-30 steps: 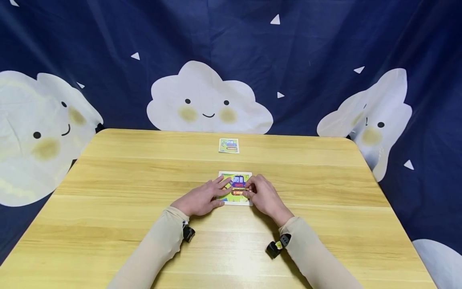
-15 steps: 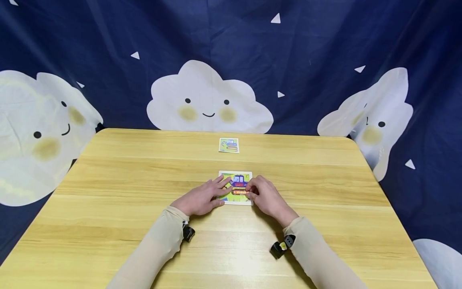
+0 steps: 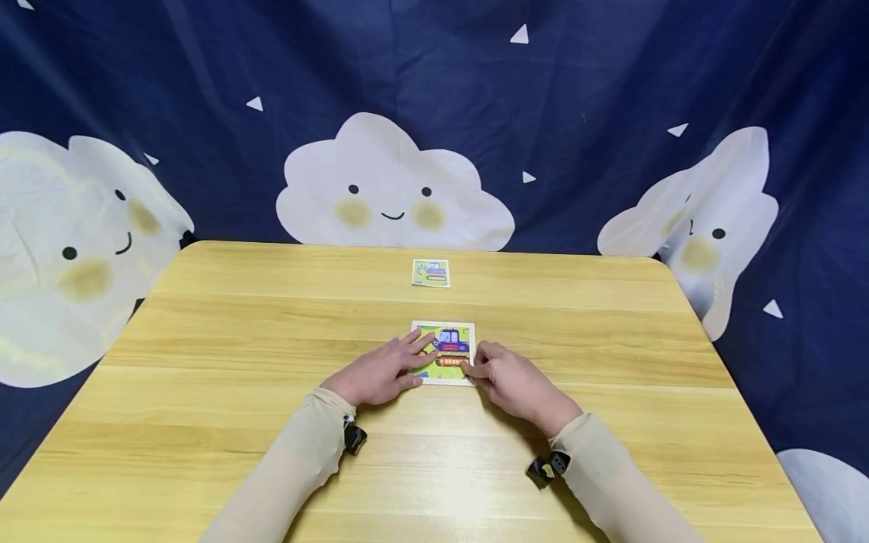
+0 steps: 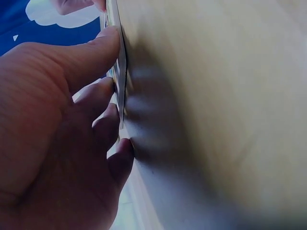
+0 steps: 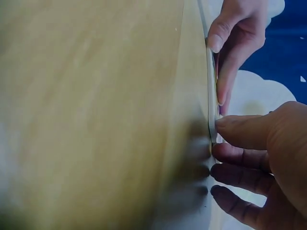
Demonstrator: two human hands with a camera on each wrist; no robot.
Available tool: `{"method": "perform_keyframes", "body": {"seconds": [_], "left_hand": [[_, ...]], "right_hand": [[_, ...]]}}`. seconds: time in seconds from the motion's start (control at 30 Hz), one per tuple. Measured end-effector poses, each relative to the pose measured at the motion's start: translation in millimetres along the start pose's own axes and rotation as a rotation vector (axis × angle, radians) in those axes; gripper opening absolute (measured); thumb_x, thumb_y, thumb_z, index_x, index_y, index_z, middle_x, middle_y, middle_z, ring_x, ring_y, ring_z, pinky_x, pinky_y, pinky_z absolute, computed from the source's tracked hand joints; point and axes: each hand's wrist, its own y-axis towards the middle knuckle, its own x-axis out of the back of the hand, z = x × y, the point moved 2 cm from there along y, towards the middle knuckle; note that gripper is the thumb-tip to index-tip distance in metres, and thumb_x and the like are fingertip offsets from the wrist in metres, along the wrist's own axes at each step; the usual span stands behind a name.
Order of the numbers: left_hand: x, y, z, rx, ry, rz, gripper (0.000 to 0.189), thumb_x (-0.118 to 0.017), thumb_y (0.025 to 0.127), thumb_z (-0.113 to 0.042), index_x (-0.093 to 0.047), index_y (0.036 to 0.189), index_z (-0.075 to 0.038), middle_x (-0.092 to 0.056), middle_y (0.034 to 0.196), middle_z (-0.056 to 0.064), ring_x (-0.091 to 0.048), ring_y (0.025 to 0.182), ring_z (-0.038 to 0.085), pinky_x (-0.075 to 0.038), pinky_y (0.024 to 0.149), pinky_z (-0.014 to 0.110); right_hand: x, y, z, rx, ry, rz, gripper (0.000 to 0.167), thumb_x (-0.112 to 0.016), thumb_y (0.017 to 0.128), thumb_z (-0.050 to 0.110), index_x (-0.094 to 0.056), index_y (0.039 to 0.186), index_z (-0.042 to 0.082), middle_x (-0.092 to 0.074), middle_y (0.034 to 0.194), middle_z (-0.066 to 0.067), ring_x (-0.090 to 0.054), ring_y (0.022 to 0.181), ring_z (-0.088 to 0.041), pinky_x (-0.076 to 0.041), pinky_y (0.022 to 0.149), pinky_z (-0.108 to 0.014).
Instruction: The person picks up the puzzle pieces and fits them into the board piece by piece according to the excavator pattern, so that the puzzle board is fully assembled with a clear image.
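Observation:
A thin picture board (image 3: pixel 451 374) with a white border lies flat on the table in the head view. It shows a blue vehicle with orange tracks on yellow-green. Fingers spread, my left hand (image 3: pixel 380 369) rests over the board's left part and hides it. My right hand (image 3: pixel 519 381) is at the right edge, thumb touching the lower right corner area. In the right wrist view, this right hand (image 5: pixel 259 163) has its thumb on the board's edge and its other fingertips down beside it, apart from one another. The left wrist view shows the left hand (image 4: pixel 62 105) touching the board's edge.
Farther back on the wooden table (image 3: pixel 271 467) lies a small card (image 3: pixel 431 274) with a similar vehicle picture. A dark blue curtain (image 3: pixel 577 90) with smiling clouds hangs behind the table. Black cameras (image 3: pixel 354 439) are strapped to both wrists.
My right hand has moved right and slightly toward me, from over the board's right part to its right edge, uncovering more of the picture. The left hand has stayed in place.

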Motion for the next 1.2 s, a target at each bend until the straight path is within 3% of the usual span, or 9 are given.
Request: {"method": "perform_keyframes", "body": {"seconds": [0.67, 0.93, 1.2], "left_hand": [[1.1, 0.0, -3.4, -0.003, -0.011, -0.008, 0.049, -0.055, 0.101, -0.020, -0.044, 0.147, -0.006, -0.022, 0.160, 0.012, -0.012, 0.146, 0.036, -0.013, 0.116, 0.053], [0.0, -0.5, -2.3, -0.009, -0.018, -0.012, 0.048, -0.055, 0.101, -0.017, -0.045, 0.147, -0.005, -0.024, 0.159, 0.013, -0.013, 0.146, 0.037, -0.015, 0.116, 0.055], [2.8, 1.0, -4.0, 0.010, 0.001, 0.005, 0.049, -0.056, 0.101, -0.020, -0.044, 0.147, -0.007, -0.023, 0.159, 0.012, -0.013, 0.146, 0.037, -0.015, 0.116, 0.055]], "right_hand": [[5.0, -5.6, 0.1, 0.034, -0.018, 0.104, 0.029, -0.067, 0.094, 0.015, -0.072, 0.123, 0.018, -0.046, 0.087, 0.006, -0.042, 0.075, -0.011, -0.041, 0.062, -0.024], [6.9, -2.7, 0.3, 0.038, 0.004, 0.152, 0.027, -0.067, 0.095, 0.015, -0.071, 0.121, 0.017, -0.045, 0.086, 0.006, -0.042, 0.078, -0.012, -0.041, 0.064, -0.025], [9.9, 3.7, -1.4, 0.052, -0.030, 0.167, 0.028, -0.066, 0.094, 0.012, -0.071, 0.122, 0.010, -0.057, 0.092, 0.001, -0.047, 0.077, -0.011, -0.046, 0.065, -0.023]]}}
